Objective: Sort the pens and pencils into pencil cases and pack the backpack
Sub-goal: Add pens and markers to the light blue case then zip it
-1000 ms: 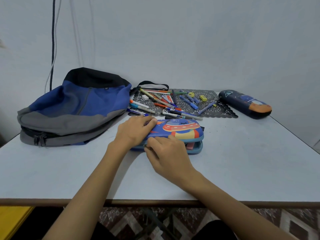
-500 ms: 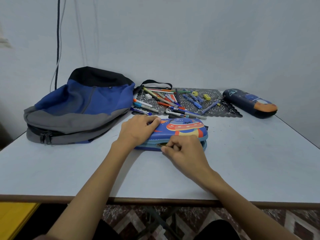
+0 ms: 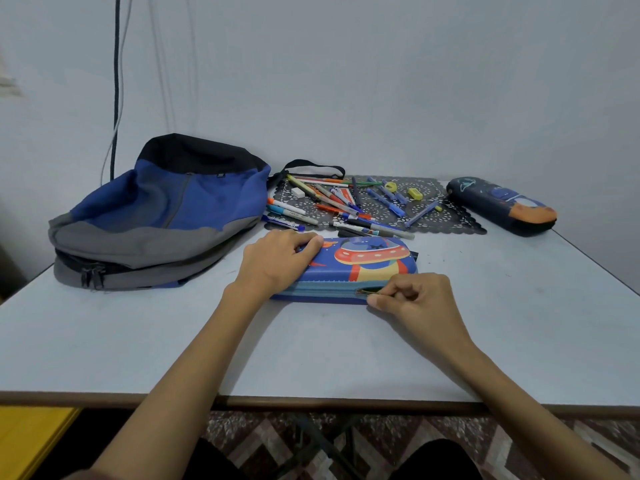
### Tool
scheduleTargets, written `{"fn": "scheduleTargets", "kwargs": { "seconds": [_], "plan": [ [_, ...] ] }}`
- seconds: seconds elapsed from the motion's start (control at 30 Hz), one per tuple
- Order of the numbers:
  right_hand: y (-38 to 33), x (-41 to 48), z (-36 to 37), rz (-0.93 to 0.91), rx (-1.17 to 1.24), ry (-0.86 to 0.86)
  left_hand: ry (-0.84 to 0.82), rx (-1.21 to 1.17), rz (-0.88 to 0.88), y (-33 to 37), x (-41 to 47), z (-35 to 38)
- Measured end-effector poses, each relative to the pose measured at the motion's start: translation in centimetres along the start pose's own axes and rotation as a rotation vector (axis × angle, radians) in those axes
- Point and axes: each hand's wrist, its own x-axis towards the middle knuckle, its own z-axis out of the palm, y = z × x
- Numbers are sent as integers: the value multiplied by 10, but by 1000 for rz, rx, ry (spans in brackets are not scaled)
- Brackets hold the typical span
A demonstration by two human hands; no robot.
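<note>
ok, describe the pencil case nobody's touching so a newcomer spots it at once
On the pale table, find the black lace mat strewn with pens at the far side. Just right of it lies the dark navy pencil case. Unlike the bright blue UFO pencil case nearer the camera, it has an orange end.

A pale grey tabletop (image 3: 346, 358) with a brown edge fills mid-frame, a black lacy perforated mat (image 3: 457, 221) lying at its far side. A dark cable (image 3: 116, 81) hangs down the wall at upper left.
</note>
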Motion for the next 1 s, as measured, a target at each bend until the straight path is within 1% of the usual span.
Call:
{"fn": "scheduleTargets", "kwargs": {
  "seconds": [0.13, 0.37, 0.5, 0.63, 0.87, 1.0],
  "plan": [
    [6, -1, -18, 58, 40, 5, 4, 12, 3, 2, -2, -2],
    [17, 1, -56, 70, -69, 31, 2, 11, 19, 2, -2, -3],
    [27, 10, -61, 156, -14, 82, -4, -2, 39, 1, -1, -2],
    [28, 25, -63, 255, 15, 78, -7, -29, 70, 0, -1, -2],
    [35, 49, -61, 195, -189, 72, 6, -41, 88, -2, -2, -1],
    [38, 67, -58, 124, -367, 97, -10, -36, 91, -1, -1, -2]
  ]
}}
